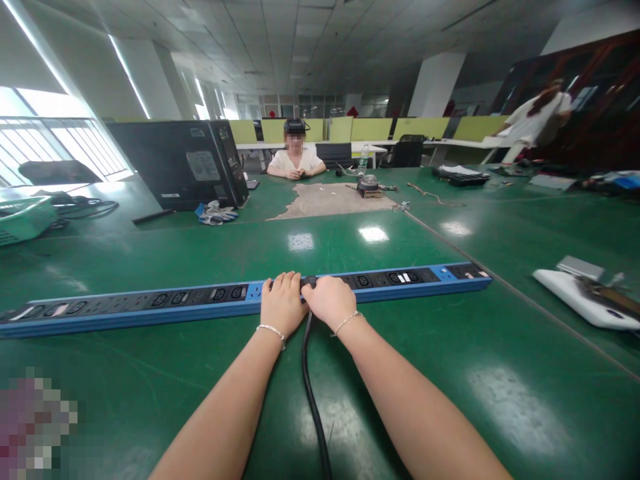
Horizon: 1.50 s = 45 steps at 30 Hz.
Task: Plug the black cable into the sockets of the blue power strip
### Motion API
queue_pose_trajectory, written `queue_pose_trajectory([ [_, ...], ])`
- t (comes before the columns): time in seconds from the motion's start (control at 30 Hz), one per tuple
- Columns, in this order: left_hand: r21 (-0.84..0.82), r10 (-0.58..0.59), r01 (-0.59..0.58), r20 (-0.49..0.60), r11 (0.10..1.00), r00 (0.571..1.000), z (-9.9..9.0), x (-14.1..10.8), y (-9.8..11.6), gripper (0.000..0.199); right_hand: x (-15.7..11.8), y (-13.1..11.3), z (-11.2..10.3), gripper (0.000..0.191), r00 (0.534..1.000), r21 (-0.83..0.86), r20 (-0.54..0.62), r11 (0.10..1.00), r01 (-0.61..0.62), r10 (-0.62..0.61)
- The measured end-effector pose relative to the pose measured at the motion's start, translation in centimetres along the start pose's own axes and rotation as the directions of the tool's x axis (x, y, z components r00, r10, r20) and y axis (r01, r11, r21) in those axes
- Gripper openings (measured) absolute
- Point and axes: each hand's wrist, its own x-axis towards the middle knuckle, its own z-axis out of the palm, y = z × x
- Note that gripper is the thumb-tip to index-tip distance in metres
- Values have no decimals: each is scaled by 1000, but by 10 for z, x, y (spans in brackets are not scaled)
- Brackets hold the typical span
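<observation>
A long blue-and-black power strip (190,303) lies across the green table in front of me, with rows of sockets on its upper face. My left hand (283,300) is closed over the strip near its middle, the fingers reaching across its top. Just beside it, my right hand (331,301) grips a black plug (309,281) at the strip's socket face. Whether the plug is fully seated is hidden by my fingers. From between my hands a black cable (311,387) runs down toward me.
Across the table sits a person (296,160); another person (537,120) stands at far right. A black computer case (185,167), gloves (216,213) and a green basket (25,220) are on the left. A white device (585,297) lies at right, a bottle (363,160) farther back.
</observation>
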Motion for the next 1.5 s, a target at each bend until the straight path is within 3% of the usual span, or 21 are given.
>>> queue_pose_trajectory([
  [0.23, 2, -1, 1, -11, 1000, 1000, 2, 0, 1, 43, 4, 3, 0, 40, 1000, -14, 25, 1000, 8, -8],
  [0.4, 37, -13, 13, 4, 999, 1000, 1, 0, 3, 45, 3, 0, -6, 40, 993, 36, 121, 999, -17, 13],
  [0.6, 68, -6, 5, 19, 998, 1000, -4, 0, 5, 49, 10, -13, -54, 46, 998, 12, -61, 1000, 4, -3],
  [0.7, 54, -18, 17, 9, 998, 1000, -2, 0, 4, 61, 29, 10, -79, 43, 999, 2, 44, 1000, 29, -29],
  [0.8, 48, -14, 13, 8, 999, 1000, 1, 1, 3, 68, 42, 56, -93, 40, 984, 41, 173, 998, -53, 45],
  [0.87, 43, -8, 7, 6, 999, 1000, 2, 1, 3, 68, 43, 88, -98, 42, 970, 5, 201, 990, -138, 134],
  [0.97, 37, -10, 10, 9, 999, 1000, 1, 2, 3, 68, 37, 121, -98, 43, 959, -207, 223, 970, -127, 173],
  [1.07, 35, -13, 13, 16, 999, 1000, 1, 2, 3, 67, 29, 135, -89, 45, 964, -309, 224, 949, -68, 142],
  [1.27, 34, -16, 16, 18, 999, 1000, 1, 2, 3, 68, 25, 134, -70, 48, 972, -336, 192, 939, -67, 138],
  [1.5, 30, -15, 15, 5, 999, 1000, 2, 2, 3, 67, 26, 127, -68, 49, 962, -340, 218, 937, -83, 165],
])
